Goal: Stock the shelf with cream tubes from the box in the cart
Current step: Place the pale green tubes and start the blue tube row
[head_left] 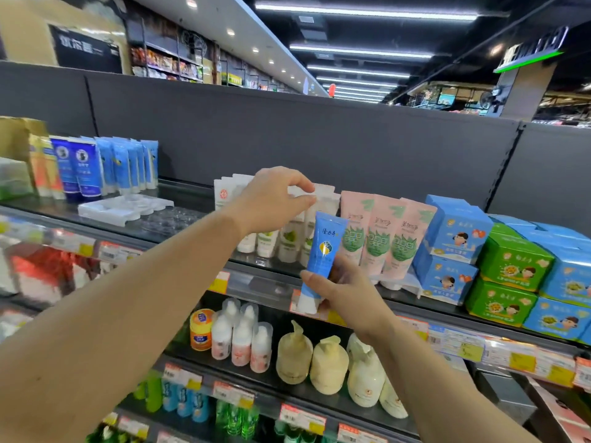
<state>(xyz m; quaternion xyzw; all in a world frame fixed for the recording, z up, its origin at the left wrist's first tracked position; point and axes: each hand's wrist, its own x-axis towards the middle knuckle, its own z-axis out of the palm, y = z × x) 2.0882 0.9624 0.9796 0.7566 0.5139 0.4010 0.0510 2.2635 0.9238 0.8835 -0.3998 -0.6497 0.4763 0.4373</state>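
Observation:
My right hand (pixel 343 294) grips a blue cream tube (pixel 321 257) with a white cap, held upright with the cap down, in front of the top shelf (pixel 179 231). My left hand (pixel 271 199) reaches over a row of white tubes (pixel 289 238) on that shelf and pinches the flat top of one of them. A group of matching blue tubes (pixel 128 166) stands at the shelf's far left. The box and the cart are out of view.
Pink tubes (pixel 383 238) and stacked blue and green boxes (pixel 511 266) fill the shelf to the right. A white plastic tray (pixel 124 207) lies between the blue and white tubes. Pump bottles (pixel 329 362) and small bottles stand on the shelf below.

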